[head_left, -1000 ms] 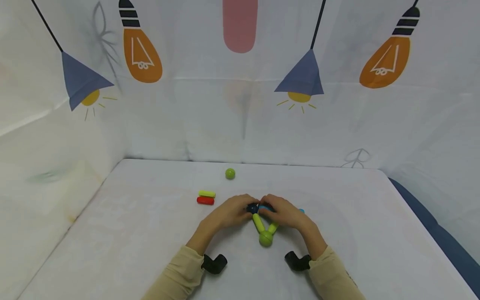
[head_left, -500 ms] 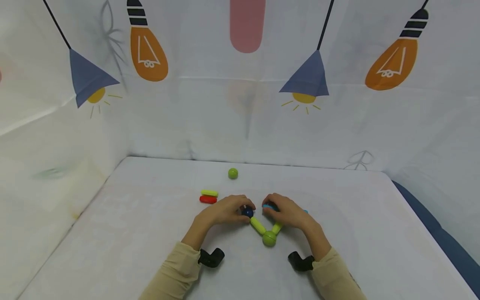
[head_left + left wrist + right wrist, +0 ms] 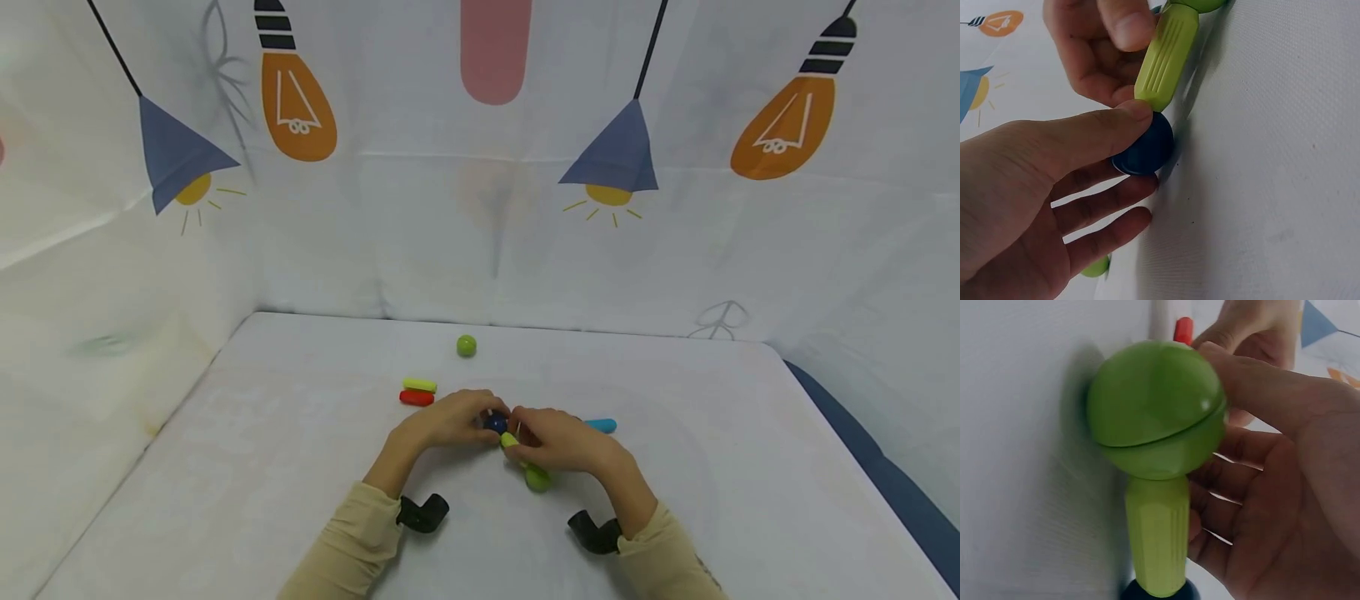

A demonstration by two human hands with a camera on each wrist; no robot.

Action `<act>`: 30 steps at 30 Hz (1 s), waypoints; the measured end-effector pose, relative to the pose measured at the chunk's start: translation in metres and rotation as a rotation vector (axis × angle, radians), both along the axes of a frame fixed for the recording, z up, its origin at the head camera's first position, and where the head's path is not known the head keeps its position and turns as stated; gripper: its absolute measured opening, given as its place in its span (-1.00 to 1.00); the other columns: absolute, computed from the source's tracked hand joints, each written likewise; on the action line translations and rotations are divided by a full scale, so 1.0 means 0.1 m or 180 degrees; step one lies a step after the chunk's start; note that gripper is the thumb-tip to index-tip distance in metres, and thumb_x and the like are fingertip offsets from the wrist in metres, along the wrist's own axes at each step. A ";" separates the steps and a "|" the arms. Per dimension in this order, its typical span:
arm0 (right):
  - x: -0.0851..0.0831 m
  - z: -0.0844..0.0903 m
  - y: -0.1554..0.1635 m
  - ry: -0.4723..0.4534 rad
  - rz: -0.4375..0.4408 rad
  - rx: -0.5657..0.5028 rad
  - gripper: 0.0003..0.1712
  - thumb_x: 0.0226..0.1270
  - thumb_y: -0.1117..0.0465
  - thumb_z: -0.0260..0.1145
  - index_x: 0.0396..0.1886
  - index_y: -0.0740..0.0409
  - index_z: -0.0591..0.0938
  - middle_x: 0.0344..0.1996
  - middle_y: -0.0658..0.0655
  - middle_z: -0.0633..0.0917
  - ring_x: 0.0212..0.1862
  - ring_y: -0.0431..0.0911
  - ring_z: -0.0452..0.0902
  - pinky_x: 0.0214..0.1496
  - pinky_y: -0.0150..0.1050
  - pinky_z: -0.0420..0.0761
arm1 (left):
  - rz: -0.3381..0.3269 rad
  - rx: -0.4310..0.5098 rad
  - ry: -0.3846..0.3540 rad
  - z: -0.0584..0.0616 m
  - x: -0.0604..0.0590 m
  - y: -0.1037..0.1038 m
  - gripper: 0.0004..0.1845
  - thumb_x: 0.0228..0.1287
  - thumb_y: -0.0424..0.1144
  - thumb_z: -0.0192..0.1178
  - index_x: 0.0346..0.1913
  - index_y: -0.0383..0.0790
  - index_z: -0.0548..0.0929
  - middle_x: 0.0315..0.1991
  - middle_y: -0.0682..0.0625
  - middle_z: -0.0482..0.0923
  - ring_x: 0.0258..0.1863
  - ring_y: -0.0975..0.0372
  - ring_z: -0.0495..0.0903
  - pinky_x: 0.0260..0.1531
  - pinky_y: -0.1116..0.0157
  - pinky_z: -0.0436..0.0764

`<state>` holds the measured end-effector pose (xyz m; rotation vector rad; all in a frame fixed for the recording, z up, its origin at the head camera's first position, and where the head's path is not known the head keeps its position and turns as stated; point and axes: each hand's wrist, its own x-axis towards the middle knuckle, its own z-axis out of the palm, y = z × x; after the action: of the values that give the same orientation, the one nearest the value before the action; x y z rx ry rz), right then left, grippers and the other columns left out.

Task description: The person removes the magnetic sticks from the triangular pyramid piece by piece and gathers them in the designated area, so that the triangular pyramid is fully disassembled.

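Note:
My left hand pinches a dark blue ball between thumb and fingers, close over the table. A lime green stick meets that ball at one end and a green ball at the other. My right hand holds this stick, its thumb over the side and its fingers curled behind. From the green ball a second lime stick runs to another dark blue ball, mostly cut off. In the head view a light blue stick shows beyond my right hand.
A yellow stick and a red stick lie side by side left of the hands. A loose green ball sits near the back edge of the white table. A printed white cloth hangs behind.
My hands have parted, the left taking its blue ball leftward and swinging the joined lime stick. Then my right hand has left the light blue piece and come left onto that stick.

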<state>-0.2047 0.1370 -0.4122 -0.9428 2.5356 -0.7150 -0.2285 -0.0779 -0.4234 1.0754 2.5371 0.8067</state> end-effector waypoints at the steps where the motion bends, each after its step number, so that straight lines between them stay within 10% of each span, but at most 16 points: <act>1: 0.01 -0.01 0.00 -0.0049 0.0001 0.0033 -0.70 0.32 0.02 0.25 -0.10 0.09 0.49 -0.51 -0.11 0.52 -0.47 -0.31 0.39 -0.38 -0.40 0.44 | -0.0008 0.0011 -0.0006 0.00 0.00 0.00 -0.64 0.23 -0.23 0.26 0.09 -0.17 0.58 -0.04 0.05 0.60 -0.12 0.26 0.51 -0.03 0.36 0.50; 15: -0.04 -0.11 0.04 -0.0108 0.0037 0.0012 -0.72 0.27 0.10 0.29 -0.16 0.04 0.40 -0.54 -0.11 0.42 -0.49 -0.30 0.32 -0.44 -0.43 0.34 | -0.0043 0.0044 0.0145 -0.06 -0.16 0.04 -0.66 0.26 -0.25 0.23 0.10 -0.14 0.59 0.01 0.07 0.60 0.00 0.29 0.54 0.07 0.31 0.50; 24: -0.05 -0.13 -0.03 -0.0090 0.0114 0.0031 -0.73 0.18 0.11 0.38 -0.14 -0.04 0.54 -0.47 -0.15 0.50 -0.41 -0.31 0.38 -0.34 -0.43 0.44 | 0.0792 -0.0046 0.0845 0.01 -0.41 0.20 -0.62 0.20 -0.21 0.29 0.10 -0.10 0.58 0.02 0.03 0.58 0.02 0.19 0.57 0.04 0.19 0.54; 30: -0.03 -0.12 -0.05 -0.0182 -0.0003 0.0077 -0.71 0.17 0.07 0.40 -0.12 -0.06 0.56 -0.46 -0.16 0.51 -0.39 -0.31 0.39 -0.30 -0.44 0.45 | 0.0900 -0.0301 0.1249 0.03 -0.64 0.31 -0.63 0.16 -0.18 0.33 0.06 -0.08 0.61 0.02 0.01 0.59 -0.02 0.12 0.59 -0.02 0.09 0.54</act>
<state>-0.2077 0.1324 -0.4244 -0.9002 2.4897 -0.6999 -0.2927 -0.0465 -0.4203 0.9327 3.0743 0.5746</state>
